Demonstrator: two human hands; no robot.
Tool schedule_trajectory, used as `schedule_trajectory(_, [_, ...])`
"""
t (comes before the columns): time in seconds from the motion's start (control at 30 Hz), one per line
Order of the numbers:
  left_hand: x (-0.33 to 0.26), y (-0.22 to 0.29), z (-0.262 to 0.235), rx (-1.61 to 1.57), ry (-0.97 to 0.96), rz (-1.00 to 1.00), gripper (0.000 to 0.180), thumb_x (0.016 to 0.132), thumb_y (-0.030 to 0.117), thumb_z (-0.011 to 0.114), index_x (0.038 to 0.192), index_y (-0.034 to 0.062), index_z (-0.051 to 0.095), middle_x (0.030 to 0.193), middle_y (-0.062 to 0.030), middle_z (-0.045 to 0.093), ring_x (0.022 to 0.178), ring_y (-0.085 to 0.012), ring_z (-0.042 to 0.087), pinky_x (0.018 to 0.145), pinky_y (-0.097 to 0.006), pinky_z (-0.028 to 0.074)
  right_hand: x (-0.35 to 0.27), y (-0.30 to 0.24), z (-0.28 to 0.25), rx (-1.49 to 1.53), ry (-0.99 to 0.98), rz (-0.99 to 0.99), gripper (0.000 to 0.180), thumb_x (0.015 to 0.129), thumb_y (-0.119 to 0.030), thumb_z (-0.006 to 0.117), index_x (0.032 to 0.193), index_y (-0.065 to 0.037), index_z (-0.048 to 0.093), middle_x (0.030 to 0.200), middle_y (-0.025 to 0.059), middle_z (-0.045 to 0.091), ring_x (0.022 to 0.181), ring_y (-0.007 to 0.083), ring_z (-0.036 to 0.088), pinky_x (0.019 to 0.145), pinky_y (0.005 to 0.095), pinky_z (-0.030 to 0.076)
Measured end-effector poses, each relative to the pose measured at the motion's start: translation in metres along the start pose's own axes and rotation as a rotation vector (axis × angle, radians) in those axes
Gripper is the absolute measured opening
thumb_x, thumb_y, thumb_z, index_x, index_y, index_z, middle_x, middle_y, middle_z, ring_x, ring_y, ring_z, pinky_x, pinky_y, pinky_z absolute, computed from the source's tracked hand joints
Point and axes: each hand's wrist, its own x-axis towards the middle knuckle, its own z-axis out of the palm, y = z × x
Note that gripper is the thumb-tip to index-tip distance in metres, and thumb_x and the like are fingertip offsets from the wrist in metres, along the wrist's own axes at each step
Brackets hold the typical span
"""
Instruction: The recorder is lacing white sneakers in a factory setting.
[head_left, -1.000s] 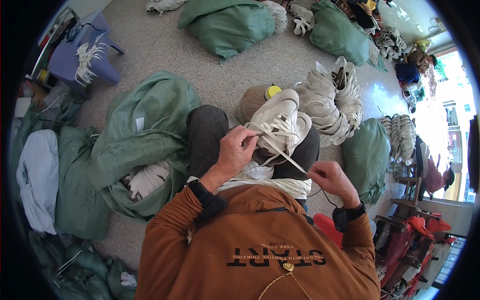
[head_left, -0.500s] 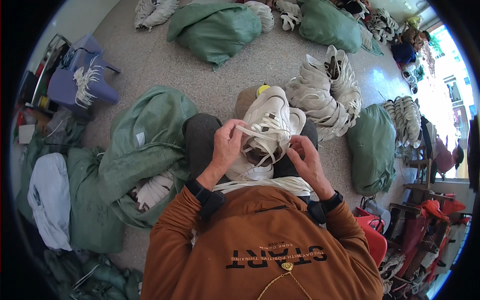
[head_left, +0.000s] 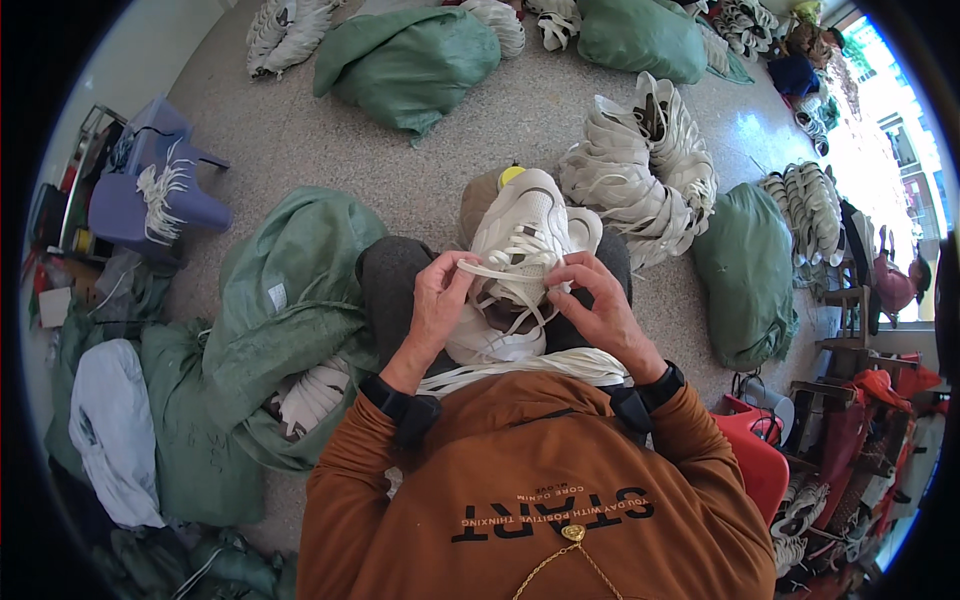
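A white sneaker (head_left: 497, 222) rests between my knees, toe pointing away from me. A second white shoe (head_left: 584, 232) shows behind its right side. My left hand (head_left: 436, 303) is closed, thumb and fingertips pinching a flat white shoelace (head_left: 487, 271) at the left of the shoe's opening. On the right side, my right hand (head_left: 597, 308) is closed too, its fingertips on the white lace close to the eyelets. Part of the lacing is hidden behind these fingers. Across my lap lies a bundle of loose white shoelaces (head_left: 585, 364).
Long stacks of white shoe parts (head_left: 612, 170) stand ahead to the right. A full green sack (head_left: 745, 275) lies right, an open green sack (head_left: 290, 260) left. Further left is a purple stool (head_left: 120, 205) with white laces on it. A red chair (head_left: 752, 450) is at my right.
My right hand has moved in toward the eyelets and closed its fingers on the lace. The left hand keeps its pinch. The whole view has shifted slightly.
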Motion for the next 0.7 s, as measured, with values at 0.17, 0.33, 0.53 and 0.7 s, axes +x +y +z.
schedule_trajectory(0.17, [0.0,-0.003,-0.002,0.015,-0.018,-0.002,0.027,0.103,0.024,0.058,0.108,-0.0007,0.069,0.09,-0.0016,0.068,0.081,-0.0076,0.059,0.075,-0.023,0.048,-0.002,0.014,-0.002,0.42,-0.016,0.223,0.02,0.095,-0.007,0.065,0.114,-0.001,0.062,0.104,0.0037,0.065,0.098,0.0123,0.061,0.09,0.0282,0.048])
schedule_trajectory(0.33, [0.0,0.0,-0.004,0.011,-0.012,-0.028,0.027,0.104,0.021,0.054,0.108,-0.0005,0.07,0.09,-0.0026,0.069,0.081,-0.009,0.06,0.077,-0.024,0.049,0.0,-0.001,-0.01,0.345,-0.141,0.287,0.02,0.093,-0.007,0.067,0.113,-0.001,0.065,0.096,0.0009,0.067,0.094,0.0093,0.062,0.084,0.0261,0.048])
schedule_trajectory(0.53, [-0.001,0.002,-0.002,-0.028,0.011,-0.04,0.025,0.102,0.015,0.055,0.119,-0.0018,0.063,0.098,-0.0048,0.068,0.085,-0.0096,0.061,0.08,-0.025,0.05,-0.007,0.02,-0.003,0.349,0.066,0.236,0.021,0.097,-0.009,0.062,0.116,0.0,0.063,0.099,0.0002,0.066,0.093,0.0074,0.06,0.082,0.024,0.048])
schedule_trajectory(0.7, [-0.019,-0.001,-0.007,0.041,0.083,0.033,0.034,0.098,0.01,0.06,0.129,-0.0035,0.055,0.111,-0.008,0.065,0.094,-0.0113,0.061,0.084,-0.027,0.051,-0.023,0.049,-0.005,0.413,0.115,0.39,0.029,0.099,-0.012,0.063,0.125,0.0,0.057,0.111,0.0018,0.063,0.105,0.0097,0.057,0.095,0.0253,0.046])
